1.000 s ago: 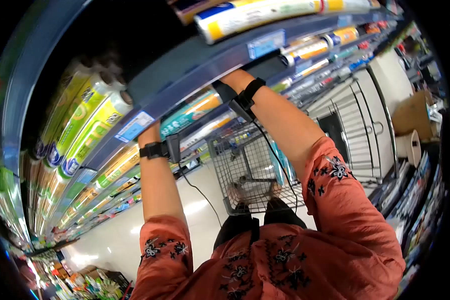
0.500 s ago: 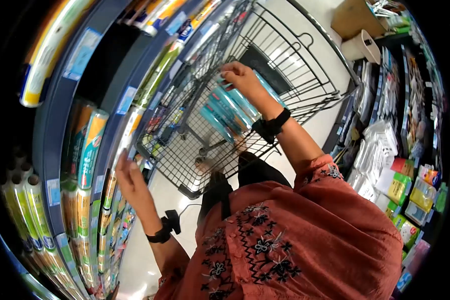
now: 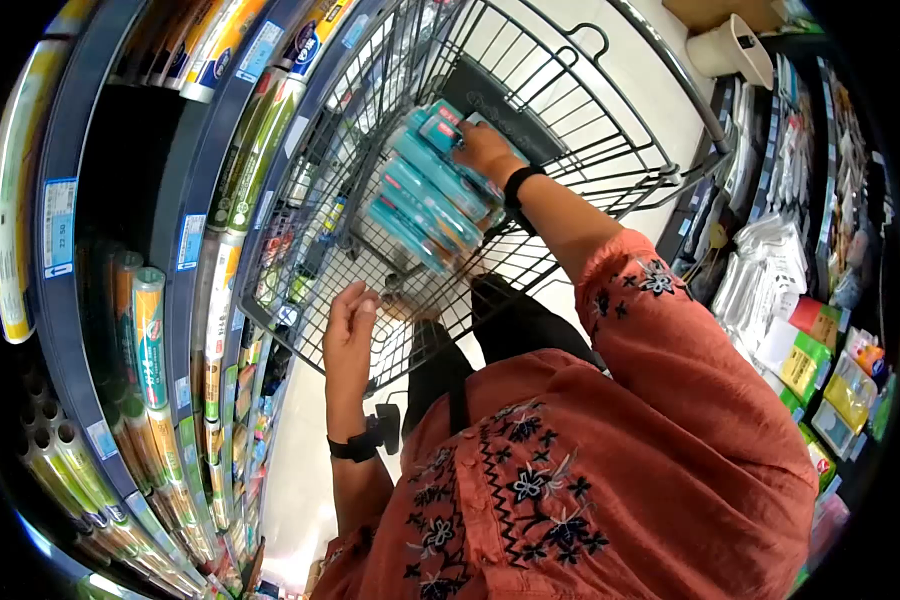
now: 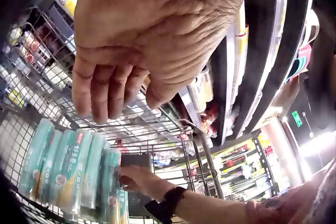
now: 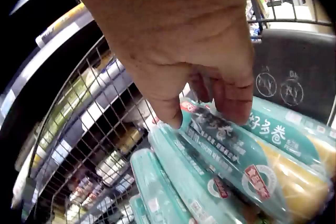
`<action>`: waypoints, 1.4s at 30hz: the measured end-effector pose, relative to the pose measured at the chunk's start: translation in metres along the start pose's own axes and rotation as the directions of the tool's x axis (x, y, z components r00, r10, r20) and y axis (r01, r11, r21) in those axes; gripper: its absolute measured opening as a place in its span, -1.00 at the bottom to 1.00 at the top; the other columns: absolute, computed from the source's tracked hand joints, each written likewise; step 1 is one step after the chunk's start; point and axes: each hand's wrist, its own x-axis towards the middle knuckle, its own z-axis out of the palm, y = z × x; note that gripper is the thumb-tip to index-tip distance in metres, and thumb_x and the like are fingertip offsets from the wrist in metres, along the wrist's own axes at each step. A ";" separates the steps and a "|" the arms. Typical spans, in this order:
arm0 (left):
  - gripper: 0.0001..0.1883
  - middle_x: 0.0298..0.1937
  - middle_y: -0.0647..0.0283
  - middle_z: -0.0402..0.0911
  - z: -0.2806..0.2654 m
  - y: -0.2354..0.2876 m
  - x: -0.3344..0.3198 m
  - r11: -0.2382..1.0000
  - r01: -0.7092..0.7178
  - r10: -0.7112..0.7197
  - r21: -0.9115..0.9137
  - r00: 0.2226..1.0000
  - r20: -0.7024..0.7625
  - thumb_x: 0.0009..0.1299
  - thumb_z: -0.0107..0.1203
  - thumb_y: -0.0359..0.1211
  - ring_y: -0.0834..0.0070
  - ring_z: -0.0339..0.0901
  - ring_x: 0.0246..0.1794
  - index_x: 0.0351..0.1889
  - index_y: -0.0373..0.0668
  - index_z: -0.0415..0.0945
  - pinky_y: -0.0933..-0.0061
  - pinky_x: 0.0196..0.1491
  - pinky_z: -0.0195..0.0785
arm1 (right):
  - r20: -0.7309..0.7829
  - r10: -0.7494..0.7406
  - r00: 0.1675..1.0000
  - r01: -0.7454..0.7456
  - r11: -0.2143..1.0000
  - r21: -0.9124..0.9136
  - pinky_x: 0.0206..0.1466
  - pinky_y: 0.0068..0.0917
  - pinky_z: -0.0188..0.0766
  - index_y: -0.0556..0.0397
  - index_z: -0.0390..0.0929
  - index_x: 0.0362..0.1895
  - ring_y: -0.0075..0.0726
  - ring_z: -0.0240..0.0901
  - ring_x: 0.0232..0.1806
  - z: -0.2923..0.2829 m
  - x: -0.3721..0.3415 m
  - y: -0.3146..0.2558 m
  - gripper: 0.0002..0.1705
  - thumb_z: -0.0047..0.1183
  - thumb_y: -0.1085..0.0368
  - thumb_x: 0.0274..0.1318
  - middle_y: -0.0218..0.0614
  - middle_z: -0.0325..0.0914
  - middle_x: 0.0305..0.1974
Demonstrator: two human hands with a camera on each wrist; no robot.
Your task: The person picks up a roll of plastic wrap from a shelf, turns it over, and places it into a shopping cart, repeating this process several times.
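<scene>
Teal film wraps the rolls (image 3: 415,200), which lie roughly side by side in the wire shopping cart (image 3: 485,95), close to its dark panel (image 5: 294,71). The film looks slick, so the likeliest trouble is 1 roll skidding off its neighbours if it is let go at a tilt. A bump or push to the cart, whose wire base offers little grip, could also fan the whole bundle apart, and dragging an end along the mesh might snag or tear the wrapping.

The right hand (image 3: 487,152) is narrowed around the end of 1 printed roll (image 5: 226,150), thumb on 1 side and fingertips on the other; how hard it squeezes, I cannot tell. The left hand (image 3: 348,325) hangs near the cart's edge on the shelf side, its fingers loosely bent and holding nothing. On the shelf, a similar teal-and-orange roll (image 3: 150,340) stands upright.
</scene>
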 end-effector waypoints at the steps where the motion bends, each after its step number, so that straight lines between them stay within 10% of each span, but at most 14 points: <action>1: -0.59 0.09 0.12 0.63 0.005 -0.004 0.001 1.000 0.005 -0.005 -0.009 1.000 0.013 0.58 0.02 -0.30 0.44 0.53 0.13 0.29 -0.32 0.37 0.42 0.23 0.34 | 0.010 0.021 1.000 -0.021 0.999 -0.048 0.17 -0.06 0.48 0.06 0.50 0.13 0.24 0.49 0.11 0.003 0.001 -0.004 -0.35 0.30 0.06 -0.08 0.08 0.53 0.05; 15: -0.58 0.13 0.13 0.62 0.020 -0.008 -0.013 0.994 0.102 -0.101 0.048 0.995 -0.015 0.59 0.01 -0.26 0.48 0.52 0.11 0.30 -0.30 0.37 0.45 0.18 0.37 | 0.073 0.086 0.994 -0.062 0.957 -0.283 0.26 -0.14 0.45 0.21 0.42 0.17 0.19 0.38 0.23 0.029 -0.011 -0.005 -0.08 0.45 -0.11 -0.19 0.06 0.34 0.21; 22: -0.55 0.07 0.16 0.63 0.007 -0.029 -0.018 1.000 0.016 -0.017 -0.014 0.999 -0.042 0.58 0.03 -0.21 0.42 0.58 0.08 0.30 -0.31 0.38 0.41 0.09 0.43 | 0.177 -0.072 0.982 0.047 0.989 0.142 0.13 -0.18 0.46 0.31 0.45 0.12 0.08 0.55 0.10 -0.034 -0.024 -0.028 -0.07 0.44 -0.13 -0.21 0.17 0.59 -0.01; 28: -0.57 0.08 0.14 0.61 -0.022 -0.008 -0.007 0.995 -0.094 0.092 -0.043 0.994 -0.067 0.57 0.02 -0.21 0.39 0.61 0.04 0.27 -0.32 0.40 0.42 0.04 0.46 | 0.451 -0.258 0.854 -0.160 0.695 0.701 0.07 -0.24 0.46 0.20 0.37 0.29 -0.19 0.48 0.13 -0.121 -0.100 -0.097 -0.09 0.26 -0.18 -0.01 -0.13 0.52 0.12; 35: -0.51 0.12 0.07 0.57 -0.050 0.047 -0.034 0.949 -0.232 0.199 -0.215 0.966 -0.162 0.59 -0.02 -0.12 0.34 0.60 0.04 0.29 -0.30 0.39 0.33 0.02 0.51 | 0.499 -0.459 0.735 -0.292 0.451 0.844 -0.16 -0.61 0.46 0.20 0.42 0.19 -0.59 0.51 -0.21 -0.139 -0.183 -0.171 -0.31 0.21 -0.08 0.22 -0.36 0.54 -0.12; 42: -0.38 0.06 0.09 0.57 -0.091 0.065 -0.057 0.810 -0.340 0.276 -0.479 0.940 -0.201 0.57 0.01 -0.02 0.35 0.62 -0.02 0.40 -0.28 0.27 0.36 -0.09 0.56 | 0.420 -0.573 0.704 -0.014 0.580 0.815 0.09 -0.40 0.45 0.33 0.38 0.31 -0.25 0.54 0.01 -0.122 -0.234 -0.232 -0.04 0.28 -0.22 0.11 -0.08 0.58 0.04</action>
